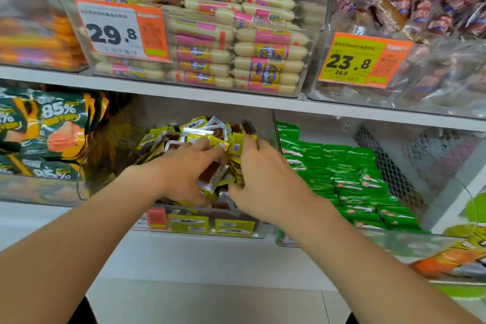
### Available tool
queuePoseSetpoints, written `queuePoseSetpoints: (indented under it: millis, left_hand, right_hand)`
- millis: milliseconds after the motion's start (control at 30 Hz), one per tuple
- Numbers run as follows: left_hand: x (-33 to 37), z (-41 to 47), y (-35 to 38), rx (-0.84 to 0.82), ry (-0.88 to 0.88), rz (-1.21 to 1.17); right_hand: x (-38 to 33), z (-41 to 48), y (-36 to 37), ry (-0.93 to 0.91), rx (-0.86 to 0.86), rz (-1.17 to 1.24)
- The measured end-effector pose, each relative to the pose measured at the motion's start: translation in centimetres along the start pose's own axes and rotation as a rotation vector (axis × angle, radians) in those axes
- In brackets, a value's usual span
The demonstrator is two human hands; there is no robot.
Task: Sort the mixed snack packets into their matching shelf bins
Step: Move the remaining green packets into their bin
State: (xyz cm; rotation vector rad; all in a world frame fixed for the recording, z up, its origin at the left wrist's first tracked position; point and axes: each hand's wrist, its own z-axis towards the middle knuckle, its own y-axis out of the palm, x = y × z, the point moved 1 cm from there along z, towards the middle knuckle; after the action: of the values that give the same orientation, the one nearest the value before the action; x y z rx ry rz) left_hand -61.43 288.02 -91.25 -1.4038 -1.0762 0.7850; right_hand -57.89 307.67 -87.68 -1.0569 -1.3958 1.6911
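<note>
Your left hand (pixel 189 168) and right hand (pixel 265 173) grip small yellow foil snack packets (pixel 196 137), fingers curled, inside the clear plastic bin (pixel 263 230)

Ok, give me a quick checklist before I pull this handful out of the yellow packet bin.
1. Left hand grips a bunch of yellow packets: ok.
2. Right hand curls round the same bunch: ok.
3. Bunch is all one kind: cannot tell, the hands cover most of it.
4. Green packets in the next bin show no yellow strays: ok.
5. Way out under the upper shelf is open: ok.
</note>
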Motion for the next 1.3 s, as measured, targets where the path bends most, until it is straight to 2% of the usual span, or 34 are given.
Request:
queuePoseSetpoints:
  millis: [133, 300, 367, 500, 600, 733, 800, 867, 1000, 1067, 1200, 1300]
  left_hand:
    - [-1.3, -0.4, -0.7, 0.058, -0.081, 0.071]
    - [-2.3, -1.6, -1.2, -0.003, -0.163, -0.007]
    - [-3.1, -2.1, -1.6, 0.005, -0.199, -0.054]
    - [-5.1, -2.5, -1.4, 0.168, -0.153, -0.084]
    - [-5.5, -2.2, -1.0, 0.303, -0.135, -0.192]
    - [-4.8, -1.7, -0.9, 0.318, -0.194, -0.294]
    - [-4.6, -1.6, -1.0, 0.335, -0.195, -0.300]
    - [-4.5, -1.4, -1.2, 0.372, -0.124, -0.330]
    - [-4.1, -0.9, -2.1, 0.421, -0.052, -0.535]
    - [-3.7, -0.8, -2.7, 0.420, -0.075, -0.495]
    - [-4.9, -0.8, -2.3, 0.462, -0.228, -0.407]
    - [-5.8, -0.9, -1.7, 0.514, -0.370, -0.238]
  right_hand:
    - [-1.0, 2.0, 2.8, 0.220, -0.162, -0.006]
    - [-1.9, 4.7, 4.3, 0.435, -0.349, 0.124]
    - [-2.5, 5.1, 5.4, 0.450, -0.328, 0.102]
    - [-3.6, 5.4, 6.7, 0.449, -0.222, 0.182]
    - [-4.4, 6.1, 6.5, 0.411, -0.207, 0.331]
    - [-6.4, 6.2, 6.9, 0.247, -0.145, 0.452]
    - [-7.4, 6.1, 7.5, 0.181, -0.151, 0.462]
    - [-8.2, 6.2, 8.2, 0.124, -0.157, 0.454]
    - [-8.9, 6.3, 8.3, -0.009, -0.158, 0.374]
    - [-8.6, 6.0, 7.5, -0.095, -0.224, 0.318]
    - [-6.6, 5.2, 5.9, -0.226, -0.370, 0.230]
    - [-4.6, 4.8, 4.7, -0.312, -0.319, 0.309]
